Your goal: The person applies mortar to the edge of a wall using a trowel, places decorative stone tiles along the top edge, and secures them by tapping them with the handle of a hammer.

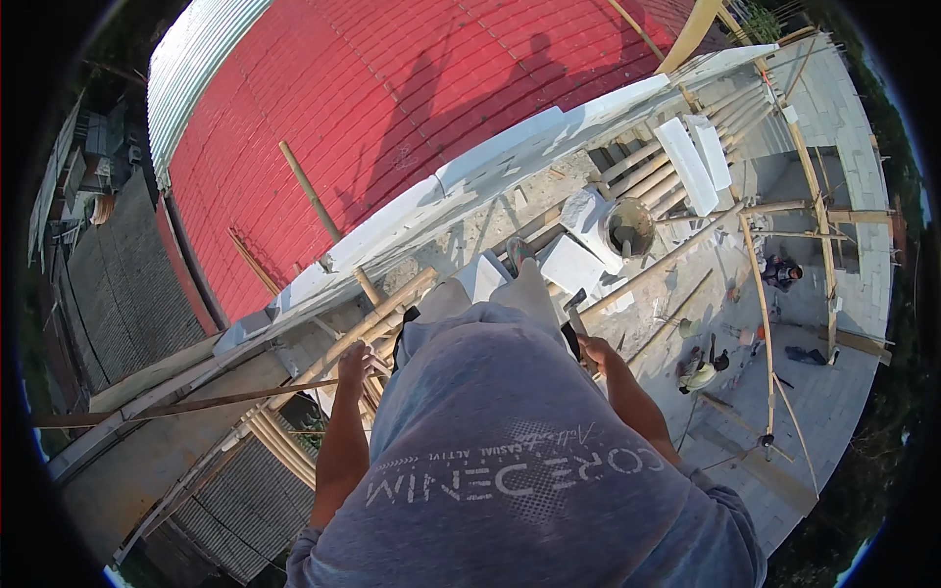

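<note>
My left hand [355, 364] hangs beside my left hip with its fingers apart and nothing visible in it. At my right hip, my right hand [594, 352] is closed around a hand tool [576, 301] with a dark head, which looks like a hammer; its handle is mostly hidden by my fingers and clothing. Ahead of my right foot stands a round bucket [642, 218] with grey mortar inside. White blocks lie beside it, one block [573, 265] nearest my feet and a longer block [686, 165] farther off on bamboo poles.
I stand high up on bamboo poles [655, 181] beside a white block wall [500, 147]. Past the wall slopes a red roof [323, 108]. Down on the right, a person [698, 374] and another person [781, 273] are at a lower level among upright bamboo poles [760, 314].
</note>
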`<state>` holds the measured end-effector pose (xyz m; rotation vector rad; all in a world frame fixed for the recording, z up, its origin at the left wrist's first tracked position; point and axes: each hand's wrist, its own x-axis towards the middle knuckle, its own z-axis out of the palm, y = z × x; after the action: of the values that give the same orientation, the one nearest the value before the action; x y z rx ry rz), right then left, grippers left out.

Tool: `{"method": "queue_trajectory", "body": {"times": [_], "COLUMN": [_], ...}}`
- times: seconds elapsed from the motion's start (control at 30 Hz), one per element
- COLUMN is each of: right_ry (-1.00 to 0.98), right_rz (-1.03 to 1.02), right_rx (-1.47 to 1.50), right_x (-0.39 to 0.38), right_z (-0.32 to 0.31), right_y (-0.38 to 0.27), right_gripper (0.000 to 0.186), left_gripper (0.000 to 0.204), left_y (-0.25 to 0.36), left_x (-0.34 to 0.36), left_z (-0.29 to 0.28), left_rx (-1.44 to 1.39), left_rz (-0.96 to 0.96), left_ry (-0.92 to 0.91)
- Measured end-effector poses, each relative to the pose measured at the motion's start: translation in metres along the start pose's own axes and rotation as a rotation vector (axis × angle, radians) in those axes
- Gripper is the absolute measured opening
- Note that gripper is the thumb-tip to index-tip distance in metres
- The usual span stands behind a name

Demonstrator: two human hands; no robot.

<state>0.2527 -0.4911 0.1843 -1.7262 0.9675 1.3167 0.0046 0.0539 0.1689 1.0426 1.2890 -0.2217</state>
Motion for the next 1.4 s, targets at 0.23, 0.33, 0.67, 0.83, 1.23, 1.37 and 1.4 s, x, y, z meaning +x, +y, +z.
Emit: {"method": "queue_trajectory", "body": {"times": [0.23,0.33,0.67,0.83,1.23,1.37,1.4], "right_ry": [0.023,0.023,-0.021,-0.067,0.050,0.060,0.065], "right_rz": [0.016,0.057,0.162,0.165,0.049,0.075,0.119], "right_rx": [0.169,0.200,0.376,0.402,0.516,0.572,0.571], "right_x": [-0.028,-0.032,-0.017,-0.014,-0.044,-0.040,-0.034], "right_z": [0.032,0.052,0.136,0.167,0.184,0.184,0.183], "right_y": [0.013,0.027,0.124,0.146,0.120,0.126,0.135], "right_gripper": [0.039,0.046,0.053,0.056,0.048,0.042,0.045], "left_gripper": [0.046,0.048,0.056,0.058,0.056,0.057,0.056], "left_y": [0.027,0.038,0.119,0.130,0.152,0.175,0.179], "left_x": [0.018,0.025,0.035,0.032,0.056,0.052,0.049], "left_z": [-0.030,-0.047,-0.069,-0.075,-0.121,-0.115,-0.106], "left_rx": [0.112,0.122,0.350,0.381,0.554,0.489,0.508], "left_rz": [-0.023,-0.057,0.024,0.024,0.009,0.136,0.172], "left_ry": [-0.068,-0.018,-0.086,-0.095,-0.109,-0.112,-0.127]}}
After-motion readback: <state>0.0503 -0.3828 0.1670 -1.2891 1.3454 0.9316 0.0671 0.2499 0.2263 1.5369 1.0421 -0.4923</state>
